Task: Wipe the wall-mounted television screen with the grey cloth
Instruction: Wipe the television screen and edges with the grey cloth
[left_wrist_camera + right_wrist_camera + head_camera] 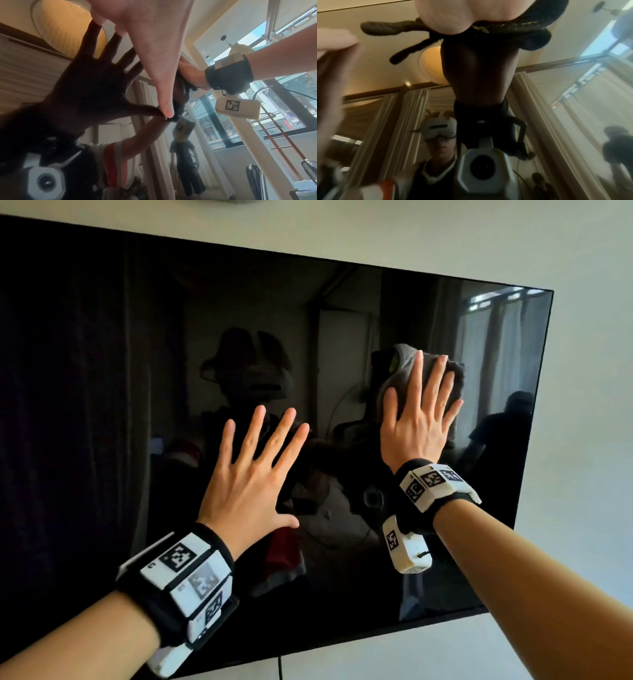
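The wall-mounted television [102,371] is a large black glossy screen that fills most of the head view. A crumpled grey cloth [399,368] lies against its right half. My right hand [421,412] presses flat on the cloth with straight, spread fingers. In the right wrist view the heel of that hand [447,16] sits on the dark cloth [537,14], which has a yellow-green stitched edge. My left hand [260,460] rests flat on the bare screen left of the cloth, fingers spread and holding nothing. Its thumb tip [167,111] touches the glass [34,67].
White wall [582,440] surrounds the television. A dark cable [280,667] hangs below its bottom edge. The screen's right edge [536,405] lies a short way right of the cloth. The glass mirrors a room, curtains, a window and people.
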Demonstrator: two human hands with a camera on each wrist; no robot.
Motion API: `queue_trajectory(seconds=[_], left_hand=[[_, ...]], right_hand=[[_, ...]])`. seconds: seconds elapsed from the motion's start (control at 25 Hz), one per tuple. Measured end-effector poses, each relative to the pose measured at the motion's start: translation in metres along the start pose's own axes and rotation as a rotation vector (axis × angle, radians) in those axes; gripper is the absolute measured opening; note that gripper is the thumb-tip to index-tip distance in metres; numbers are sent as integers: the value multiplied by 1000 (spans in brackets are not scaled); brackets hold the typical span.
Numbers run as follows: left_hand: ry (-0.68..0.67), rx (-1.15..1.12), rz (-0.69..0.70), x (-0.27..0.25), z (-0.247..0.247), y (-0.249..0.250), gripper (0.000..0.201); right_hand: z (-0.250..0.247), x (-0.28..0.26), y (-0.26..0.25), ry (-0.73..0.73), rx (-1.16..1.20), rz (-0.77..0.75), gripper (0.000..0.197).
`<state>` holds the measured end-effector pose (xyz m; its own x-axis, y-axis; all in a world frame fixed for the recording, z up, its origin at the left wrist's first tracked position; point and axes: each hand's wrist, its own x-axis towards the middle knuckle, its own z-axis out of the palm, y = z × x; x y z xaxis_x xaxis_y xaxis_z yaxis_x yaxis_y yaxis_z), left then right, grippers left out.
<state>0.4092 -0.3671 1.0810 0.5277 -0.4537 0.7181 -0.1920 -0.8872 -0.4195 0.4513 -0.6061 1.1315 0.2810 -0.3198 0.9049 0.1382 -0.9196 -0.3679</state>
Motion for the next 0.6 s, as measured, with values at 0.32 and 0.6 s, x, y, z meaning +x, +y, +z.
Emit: queue_trajectory(seconds=[0.32,0.6], left_hand=[[51,5,15,-2,4,-1,143],[62,1,26,-3,4,0,142]], right_hand=[[-10,2,34,-58,-57,-118,63],[-8,-10,39,-117,-64,-231,65]])
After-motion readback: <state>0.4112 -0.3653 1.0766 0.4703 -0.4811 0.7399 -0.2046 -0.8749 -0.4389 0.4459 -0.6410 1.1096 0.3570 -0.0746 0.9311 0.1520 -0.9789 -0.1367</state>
